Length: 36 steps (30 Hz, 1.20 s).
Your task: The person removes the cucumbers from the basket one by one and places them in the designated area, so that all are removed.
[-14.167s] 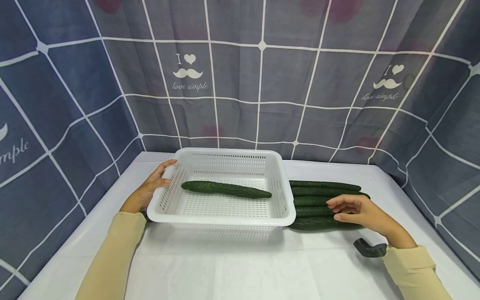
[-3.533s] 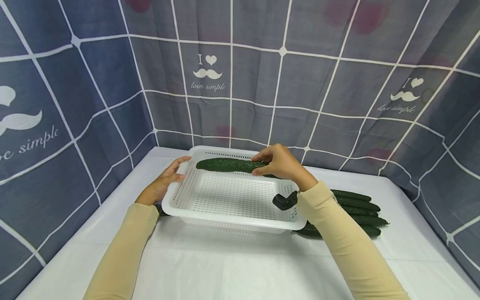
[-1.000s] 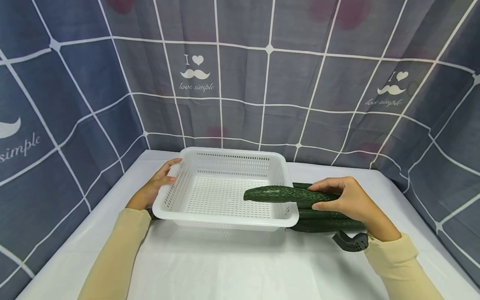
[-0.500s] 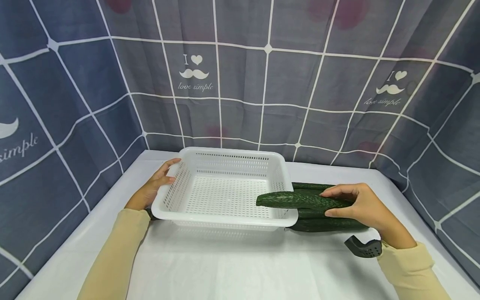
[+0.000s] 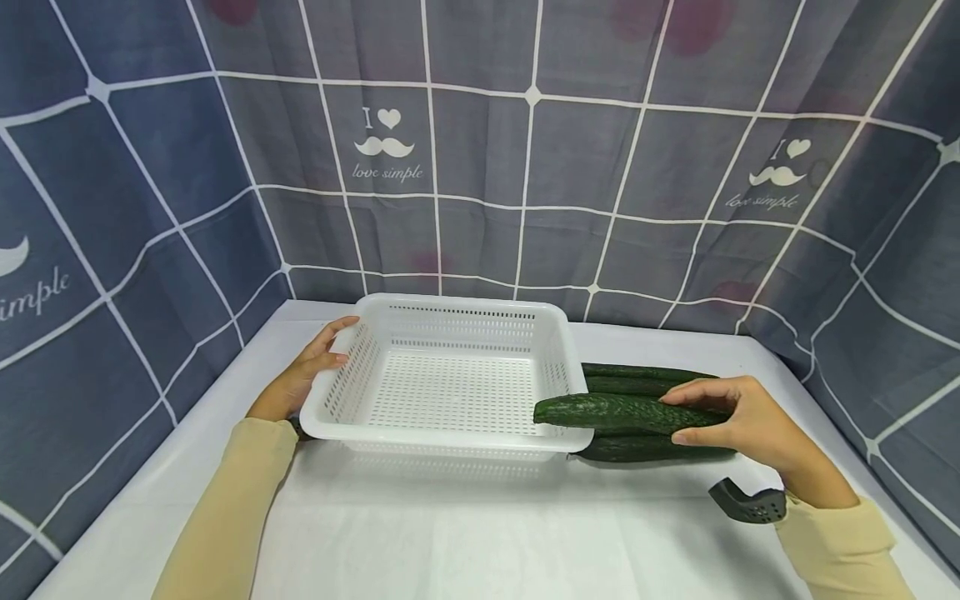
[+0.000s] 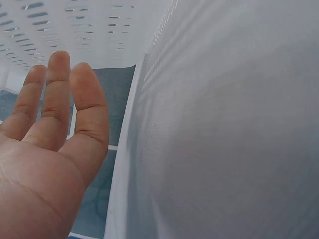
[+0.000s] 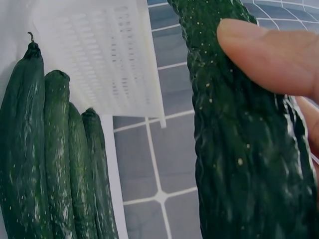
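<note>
My right hand [image 5: 750,421] grips a dark green bumpy cucumber [image 5: 600,412] by its right part, thumb on the near side and fingers on the far side. The cucumber's left end overlaps the right rim of a white perforated plastic basket [image 5: 450,442] in the head view. Beneath and beside it, several other cucumbers [image 7: 57,149] lie side by side on the table. My left hand [image 5: 296,379] touches the basket's left rim with thumb and forefinger. Seen from the left wrist, its other fingers [image 6: 55,99] stand fairly straight beside the basket's slotted wall [image 6: 75,30].
A white cloth [image 5: 450,533] covers the table. Blue-grey checked curtains [image 5: 480,167] enclose it at the back and both sides. Black wrist straps show below each hand, the right one [image 5: 750,502] more fully.
Earliest, one cucumber lay in the basket; later my right hand held one above it. In the last second that hand moved right and nearer with the cucumber. My left hand stays put.
</note>
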Available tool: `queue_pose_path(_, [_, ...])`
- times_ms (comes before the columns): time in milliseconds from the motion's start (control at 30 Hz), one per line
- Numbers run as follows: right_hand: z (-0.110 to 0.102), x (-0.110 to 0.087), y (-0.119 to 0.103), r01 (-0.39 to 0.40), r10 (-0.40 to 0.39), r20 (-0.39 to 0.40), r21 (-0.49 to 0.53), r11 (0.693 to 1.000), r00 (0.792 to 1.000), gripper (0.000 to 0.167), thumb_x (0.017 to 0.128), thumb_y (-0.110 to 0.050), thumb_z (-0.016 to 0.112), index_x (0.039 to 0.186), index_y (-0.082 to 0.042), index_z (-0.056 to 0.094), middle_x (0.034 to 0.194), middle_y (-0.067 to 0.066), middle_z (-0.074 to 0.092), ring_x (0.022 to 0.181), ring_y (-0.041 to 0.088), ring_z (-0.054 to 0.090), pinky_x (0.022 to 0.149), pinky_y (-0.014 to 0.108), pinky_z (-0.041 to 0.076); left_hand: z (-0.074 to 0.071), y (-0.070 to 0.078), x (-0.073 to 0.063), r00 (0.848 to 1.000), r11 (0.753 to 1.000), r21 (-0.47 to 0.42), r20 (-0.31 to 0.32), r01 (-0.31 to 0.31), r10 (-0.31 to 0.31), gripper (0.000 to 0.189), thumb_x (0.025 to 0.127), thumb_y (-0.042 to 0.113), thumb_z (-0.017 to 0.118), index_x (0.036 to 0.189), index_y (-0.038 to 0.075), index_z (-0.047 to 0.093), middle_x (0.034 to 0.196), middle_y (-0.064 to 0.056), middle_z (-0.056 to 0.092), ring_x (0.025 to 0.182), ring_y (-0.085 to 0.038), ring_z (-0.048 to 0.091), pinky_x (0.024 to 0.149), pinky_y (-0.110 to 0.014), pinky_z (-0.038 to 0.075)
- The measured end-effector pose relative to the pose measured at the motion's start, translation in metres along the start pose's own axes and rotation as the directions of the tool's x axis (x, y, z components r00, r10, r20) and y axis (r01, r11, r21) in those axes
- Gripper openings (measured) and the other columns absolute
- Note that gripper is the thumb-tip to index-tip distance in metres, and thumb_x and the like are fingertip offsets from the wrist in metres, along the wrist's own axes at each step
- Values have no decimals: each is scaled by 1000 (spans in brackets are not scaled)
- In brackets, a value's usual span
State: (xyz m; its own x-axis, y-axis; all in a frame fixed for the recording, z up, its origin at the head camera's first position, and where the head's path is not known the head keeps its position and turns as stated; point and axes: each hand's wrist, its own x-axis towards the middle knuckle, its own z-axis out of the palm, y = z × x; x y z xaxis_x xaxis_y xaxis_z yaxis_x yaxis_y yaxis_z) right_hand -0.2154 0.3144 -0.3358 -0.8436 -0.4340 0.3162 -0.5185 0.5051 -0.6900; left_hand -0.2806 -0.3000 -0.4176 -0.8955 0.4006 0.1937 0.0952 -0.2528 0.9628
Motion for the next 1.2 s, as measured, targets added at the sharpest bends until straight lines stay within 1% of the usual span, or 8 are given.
queue_pose_path(100, [-2, -4, 3, 7, -7, -2, -2, 1000, 1000, 41, 74, 6, 93, 112, -5, 83, 111, -16, 78, 102, -2, 70, 85, 13, 51, 0, 0, 0, 1000, 1000, 3, 0, -2, 2, 58, 100, 7, 54, 150, 36, 50, 139, -2, 54, 109, -17, 69, 82, -35, 63])
queue_pose_path(267, [-6, -11, 10, 16, -16, 5, 7, 1000, 1000, 42, 74, 8, 92, 112, -6, 83, 112, -16, 77, 103, -3, 69, 86, 12, 50, 0, 1, 0, 1000, 999, 32, -1, 5, -5, 58, 100, 9, 53, 151, 37, 48, 139, -3, 53, 109, -17, 68, 83, -35, 62])
queue_pose_path(433, [-8, -17, 19, 37, -37, 14, 13, 999, 999, 43, 73, 11, 91, 112, -7, 83, 112, -15, 78, 102, -2, 70, 86, 12, 50, 0, 1, 1, 1000, 999, 33, 7, 3, -3, 58, 101, 9, 54, 152, 37, 46, 139, -3, 53, 109, -18, 68, 83, -35, 62])
queue_pose_path(567, [-10, -22, 25, 37, -38, 22, 27, 999, 999, 44, 74, 13, 90, 112, -6, 82, 113, -15, 77, 103, -2, 70, 85, 13, 51, 0, 0, 0, 1000, 1000, 23, 14, 1, -2, 59, 100, 9, 54, 152, 36, 46, 139, -3, 53, 109, -17, 68, 83, -35, 62])
queue_pose_path(767, [-13, -29, 33, 39, -41, 32, 48, 998, 999, 45, 74, 15, 88, 112, -7, 83, 115, -16, 76, 104, -1, 70, 85, 14, 51, -1, 0, 0, 999, 1000, -28, 30, -11, 12, 59, 100, 6, 54, 151, 35, 48, 139, -3, 54, 109, -18, 69, 83, -35, 63])
queue_pose_path(967, [-15, -34, 42, 57, -60, 38, 90, 994, 997, 48, 72, 19, 86, 112, -7, 82, 115, -15, 77, 104, -1, 71, 85, 14, 52, 0, 0, 0, 1000, 1000, -15, 27, -7, 7, 59, 100, 7, 54, 151, 36, 48, 139, -3, 54, 108, -17, 69, 84, -35, 62])
queue_pose_path(1200, [-18, -41, 56, 71, -81, 58, 146, 987, 995, 49, 72, 23, 83, 112, -5, 81, 116, -12, 77, 104, 1, 71, 86, 15, 53, -1, 0, 0, 999, 999, -52, 37, -15, 17, 58, 101, 5, 55, 150, 35, 50, 139, -3, 55, 108, -16, 70, 84, -34, 63])
